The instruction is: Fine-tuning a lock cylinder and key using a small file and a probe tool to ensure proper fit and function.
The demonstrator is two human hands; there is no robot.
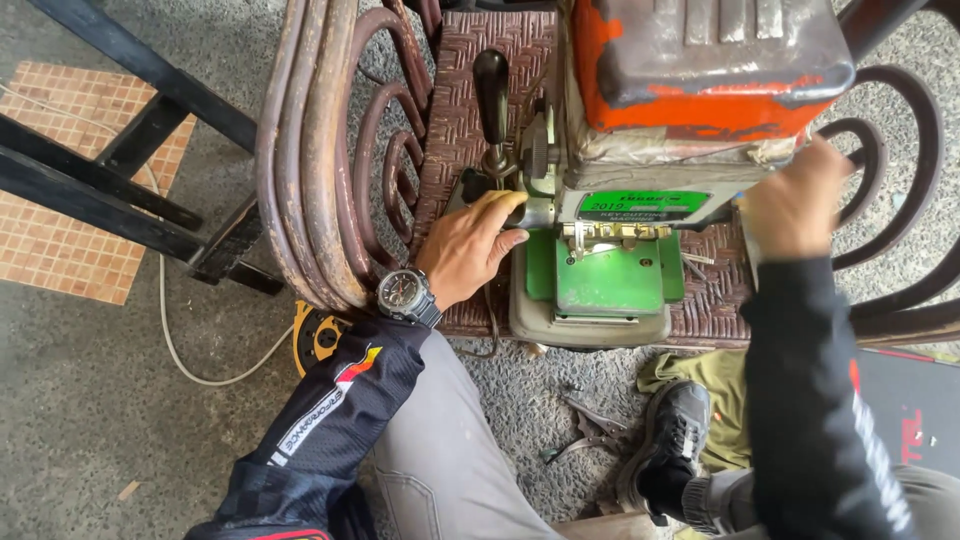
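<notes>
Green-bodied key-cutting machine [608, 275], one unit, sits on a woven brown chair seat [460, 110] with an orange-and-grey motor housing [700, 60] on top. One black lever handle [491, 85] stands upright at its left. Left hand [470, 250], fingers curled, presses against the machine's left side. Right hand [795, 205] is at the right side; its grip cannot be told. One wristwatch [405, 293] on left wrist. Two pliers [590, 430] lie on the floor beside one black shoe [672, 435].
</notes>
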